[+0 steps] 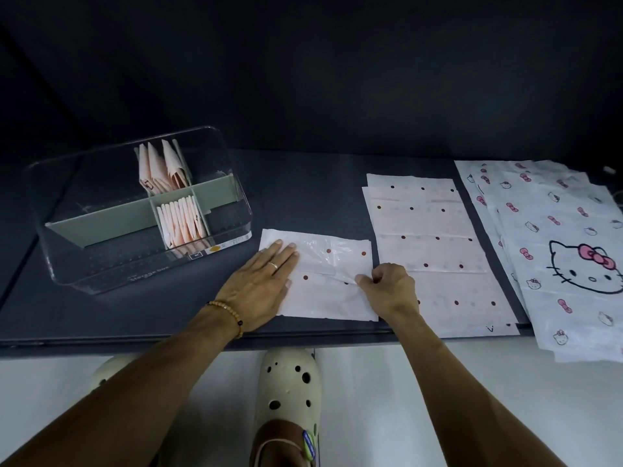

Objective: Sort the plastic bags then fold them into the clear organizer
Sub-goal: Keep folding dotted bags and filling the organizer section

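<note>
A white plastic bag with dark red dots point(332, 261) lies partly folded on the dark table in front of me. My left hand point(261, 288) presses flat on its left part, fingers straight. My right hand point(387, 286) pinches a fold of the same bag near its right edge. To the left stands the clear organizer point(84, 267) with grey dividers; several folded pink-white bags point(180, 219) stand in two of its compartments. Right of my hands lies a flat stack of dotted bags point(428, 230). Further right lies a stack of cat-print bags point(556, 237).
The table's front edge point(135, 342) runs just below my wrists, and the cat-print stack overhangs it at the right. Below the edge, a cream perforated clog point(290, 382) stands on a white floor. A dark wall rises behind the table.
</note>
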Demonstrator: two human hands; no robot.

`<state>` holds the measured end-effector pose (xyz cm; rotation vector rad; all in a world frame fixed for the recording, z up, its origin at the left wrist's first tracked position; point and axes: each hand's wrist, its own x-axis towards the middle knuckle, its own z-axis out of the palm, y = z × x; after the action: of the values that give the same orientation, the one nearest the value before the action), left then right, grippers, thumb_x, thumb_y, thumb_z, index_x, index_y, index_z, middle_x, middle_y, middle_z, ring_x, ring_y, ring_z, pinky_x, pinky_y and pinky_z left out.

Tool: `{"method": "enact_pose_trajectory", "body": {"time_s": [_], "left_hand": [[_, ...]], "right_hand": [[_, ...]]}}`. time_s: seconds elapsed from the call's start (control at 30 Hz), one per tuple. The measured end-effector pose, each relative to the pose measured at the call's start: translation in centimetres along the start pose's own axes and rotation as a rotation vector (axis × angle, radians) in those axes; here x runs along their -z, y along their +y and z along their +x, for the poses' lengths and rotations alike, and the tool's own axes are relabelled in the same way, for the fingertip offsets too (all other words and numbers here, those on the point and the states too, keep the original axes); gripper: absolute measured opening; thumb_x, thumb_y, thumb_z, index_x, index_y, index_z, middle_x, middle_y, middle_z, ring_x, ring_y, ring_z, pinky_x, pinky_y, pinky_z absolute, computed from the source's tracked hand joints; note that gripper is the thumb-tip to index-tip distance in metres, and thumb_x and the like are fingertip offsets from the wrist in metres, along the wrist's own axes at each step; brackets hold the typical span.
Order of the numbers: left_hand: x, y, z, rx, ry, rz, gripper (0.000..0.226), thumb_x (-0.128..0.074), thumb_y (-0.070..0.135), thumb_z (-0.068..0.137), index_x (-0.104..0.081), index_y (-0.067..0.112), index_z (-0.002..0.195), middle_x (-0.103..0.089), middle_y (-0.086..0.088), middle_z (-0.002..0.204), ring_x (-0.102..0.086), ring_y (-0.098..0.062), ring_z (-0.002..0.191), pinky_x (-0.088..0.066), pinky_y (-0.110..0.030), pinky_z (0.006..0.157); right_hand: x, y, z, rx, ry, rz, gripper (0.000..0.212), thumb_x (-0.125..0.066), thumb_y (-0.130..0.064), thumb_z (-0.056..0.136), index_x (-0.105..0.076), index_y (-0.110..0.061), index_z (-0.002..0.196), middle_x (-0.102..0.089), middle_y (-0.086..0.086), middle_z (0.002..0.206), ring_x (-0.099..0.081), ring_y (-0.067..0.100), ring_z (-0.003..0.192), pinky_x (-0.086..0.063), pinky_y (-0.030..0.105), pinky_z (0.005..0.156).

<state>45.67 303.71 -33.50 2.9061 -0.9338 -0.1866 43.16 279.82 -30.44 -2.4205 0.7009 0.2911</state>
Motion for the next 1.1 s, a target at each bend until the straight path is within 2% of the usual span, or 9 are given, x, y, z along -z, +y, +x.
{"method": "enact_pose_trajectory", "body": {"time_s": [0.1, 0.2, 0.27, 0.37, 0.57, 0.73, 0.8, 0.87, 1.1], "left_hand": [[-0.1, -0.1, -0.2, 0.013, -0.006, 0.020, 0.062, -0.011, 0.045, 0.098, 0.009, 0.017, 0.150, 0.009, 0.000, 0.159, 0.015, -0.015, 0.145, 0.013, -0.028, 0.115], [-0.3, 0.2, -0.3, 0.017, -0.020, 0.074, 0.071, -0.004, 0.054, 0.094, 0.010, 0.013, 0.150, 0.010, -0.003, 0.159, 0.016, -0.019, 0.145, 0.011, -0.033, 0.117], [-0.1, 0.3, -0.3, 0.011, -0.039, 0.089, 0.077, 0.001, 0.059, 0.090, 0.009, 0.011, 0.150, 0.011, -0.006, 0.159, 0.016, -0.021, 0.145, 0.009, -0.035, 0.118], [0.0, 0.1, -0.5, -0.007, -0.056, 0.087, 0.082, 0.007, 0.063, 0.086, 0.012, 0.010, 0.149, 0.014, -0.007, 0.158, 0.019, -0.020, 0.144, 0.011, -0.034, 0.117], [0.1, -0.6, -0.7, -0.038, -0.083, 0.050, 0.077, 0.008, 0.063, 0.085, 0.026, 0.015, 0.142, 0.023, -0.004, 0.155, 0.031, -0.016, 0.138, 0.018, -0.029, 0.113], [0.4, 0.5, -1.1, -0.042, -0.018, 0.024, 0.069, -0.019, 0.052, 0.097, -0.003, 0.012, 0.151, 0.010, -0.002, 0.159, 0.022, -0.018, 0.143, 0.015, -0.031, 0.114], [1.0, 1.3, -1.4, -0.046, 0.042, 0.021, 0.062, -0.043, 0.043, 0.097, -0.029, 0.009, 0.147, -0.024, -0.010, 0.155, -0.009, -0.027, 0.146, -0.002, -0.037, 0.118], [1.2, 2.0, -1.6, -0.049, 0.117, -0.029, 0.052, -0.062, 0.031, 0.089, -0.051, 0.009, 0.135, -0.052, -0.013, 0.134, -0.041, -0.033, 0.131, -0.030, -0.040, 0.111], [1.1, 2.1, -1.9, -0.032, 0.091, -0.162, 0.046, -0.044, 0.041, 0.096, -0.046, 0.020, 0.137, -0.043, -0.001, 0.132, -0.039, -0.019, 0.122, -0.044, -0.032, 0.098]], "right_hand": [[-0.3, -0.2, -1.5, 0.052, 0.190, -0.154, 0.020, -0.063, -0.032, 0.088, -0.056, -0.014, 0.095, -0.062, 0.006, 0.092, -0.054, 0.026, 0.080, -0.039, 0.028, 0.064], [-1.9, -1.1, -3.6, 0.489, 0.370, -0.307, 0.035, -0.063, -0.024, 0.088, -0.059, -0.008, 0.118, -0.061, 0.011, 0.115, -0.058, 0.032, 0.105, -0.048, 0.037, 0.084], [-3.9, -2.2, -4.5, 0.703, 0.178, -0.288, 0.046, -0.051, -0.028, 0.096, -0.049, -0.005, 0.135, -0.048, 0.014, 0.141, -0.044, 0.031, 0.132, -0.036, 0.042, 0.110], [-6.4, -2.1, -5.1, 0.807, -0.067, -0.390, 0.054, -0.025, -0.031, 0.104, -0.020, -0.008, 0.152, -0.013, 0.010, 0.160, -0.006, 0.022, 0.149, -0.010, 0.042, 0.121], [-3.0, 3.0, -3.3, 0.885, -0.054, -0.525, 0.055, -0.023, -0.038, 0.104, -0.016, -0.014, 0.153, -0.006, 0.003, 0.160, -0.001, 0.018, 0.148, -0.007, 0.040, 0.121], [0.1, 5.9, -3.1, 0.806, -0.073, -0.611, 0.054, -0.023, -0.037, 0.104, -0.012, -0.018, 0.153, -0.002, 0.000, 0.160, -0.002, 0.017, 0.149, -0.003, 0.032, 0.120], [0.6, 5.2, -3.7, 0.815, -0.021, -0.594, 0.051, -0.038, -0.031, 0.102, -0.033, -0.012, 0.148, -0.026, 0.008, 0.157, -0.025, 0.026, 0.145, -0.019, 0.037, 0.117], [0.6, 4.0, -4.5, 0.859, 0.037, -0.539, 0.043, -0.056, -0.029, 0.093, -0.054, -0.011, 0.133, -0.052, 0.012, 0.140, -0.048, 0.029, 0.129, -0.040, 0.041, 0.106], [-0.5, 2.0, -5.2, 0.888, 0.015, -0.608, 0.023, -0.071, -0.010, 0.082, -0.065, -0.008, 0.104, -0.063, 0.014, 0.120, -0.060, 0.031, 0.109, -0.057, 0.039, 0.083]]}}
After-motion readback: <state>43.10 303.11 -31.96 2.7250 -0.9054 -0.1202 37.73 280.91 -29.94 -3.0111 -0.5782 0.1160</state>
